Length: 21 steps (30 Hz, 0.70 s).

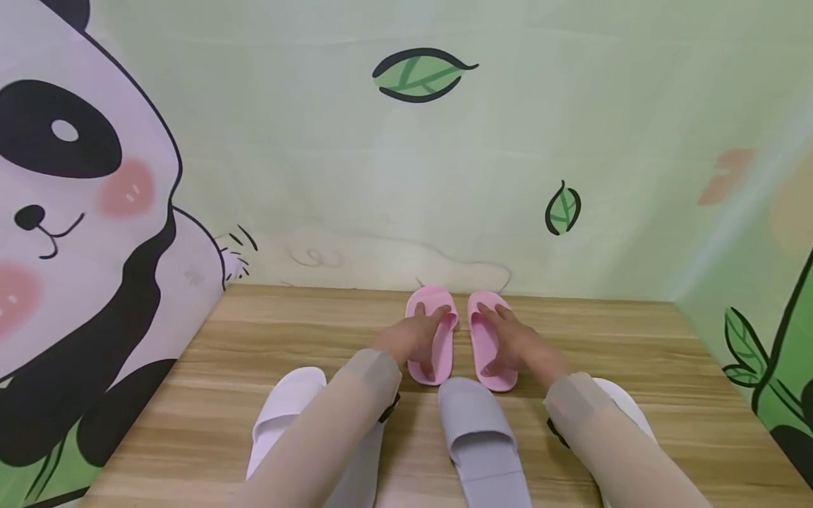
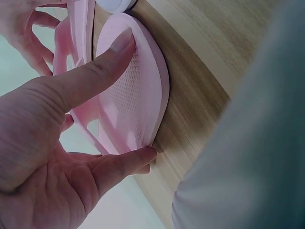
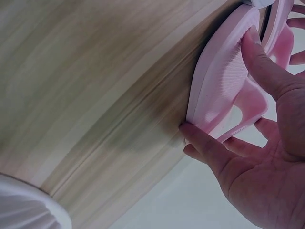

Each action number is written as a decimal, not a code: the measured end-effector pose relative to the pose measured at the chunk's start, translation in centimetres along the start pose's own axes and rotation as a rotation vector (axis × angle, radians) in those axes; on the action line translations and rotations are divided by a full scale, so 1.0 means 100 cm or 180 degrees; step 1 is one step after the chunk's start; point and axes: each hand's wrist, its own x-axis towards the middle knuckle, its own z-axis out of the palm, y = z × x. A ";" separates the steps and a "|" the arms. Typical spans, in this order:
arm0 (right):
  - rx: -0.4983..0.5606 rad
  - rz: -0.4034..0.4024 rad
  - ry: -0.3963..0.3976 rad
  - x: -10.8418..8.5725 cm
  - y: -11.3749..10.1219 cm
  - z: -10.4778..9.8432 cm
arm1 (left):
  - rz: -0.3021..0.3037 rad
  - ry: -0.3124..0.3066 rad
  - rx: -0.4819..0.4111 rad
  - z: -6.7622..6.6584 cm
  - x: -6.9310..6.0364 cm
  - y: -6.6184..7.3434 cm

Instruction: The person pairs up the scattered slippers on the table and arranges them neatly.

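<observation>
Two pink slippers lie side by side on the wooden floor, toes at the wall, a narrow gap between them. In the head view my left hand (image 1: 413,340) holds the left pink slipper (image 1: 444,349), and my right hand (image 1: 511,340) holds the right pink slipper (image 1: 484,342). The left wrist view shows the left hand (image 2: 52,148) with its thumb on the insole of the left pink slipper (image 2: 121,102) and a fingertip at its edge. In the right wrist view, the right hand (image 3: 267,152) spans the right pink slipper (image 3: 217,81) likewise, thumb on the insole.
Nearer me on the wooden floor (image 1: 305,317) are a grey slipper (image 1: 473,416), a white slipper (image 1: 288,398) and another grey one (image 1: 363,469) partly under the left sleeve, and a white slipper (image 1: 625,402) partly behind the right sleeve. A panda-and-leaf printed wall (image 1: 317,141) stands behind.
</observation>
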 end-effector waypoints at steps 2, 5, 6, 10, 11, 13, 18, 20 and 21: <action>-0.0013 -0.0023 0.0014 0.000 -0.001 0.001 | -0.0013 -0.0002 0.0006 0.000 0.000 0.000; -0.0034 -0.0045 0.0038 0.000 -0.003 0.003 | -0.0035 0.0002 -0.0009 0.000 0.000 0.001; -0.0035 -0.0042 0.0041 0.001 -0.004 0.003 | -0.0048 0.0003 -0.0021 0.001 -0.001 0.002; -0.0068 -0.0056 0.0069 0.003 -0.008 0.004 | -0.0062 0.0002 -0.0064 0.000 0.000 0.001; -0.0080 -0.0062 0.0074 0.003 -0.008 0.004 | -0.0057 0.0006 -0.0069 0.000 0.000 0.001; -0.0080 -0.0081 0.0088 0.004 -0.010 0.005 | -0.0037 0.0020 -0.0056 0.001 0.000 0.000; -0.0065 -0.0129 0.0101 0.006 -0.012 0.006 | 0.0033 0.0062 0.0024 0.001 -0.001 0.000; -0.0073 -0.0119 0.0099 0.008 -0.013 0.007 | 0.0050 0.0065 0.0023 0.000 -0.001 0.000; -0.0087 -0.0113 0.0101 0.008 -0.013 0.007 | 0.0052 0.0065 0.0024 0.000 -0.001 0.000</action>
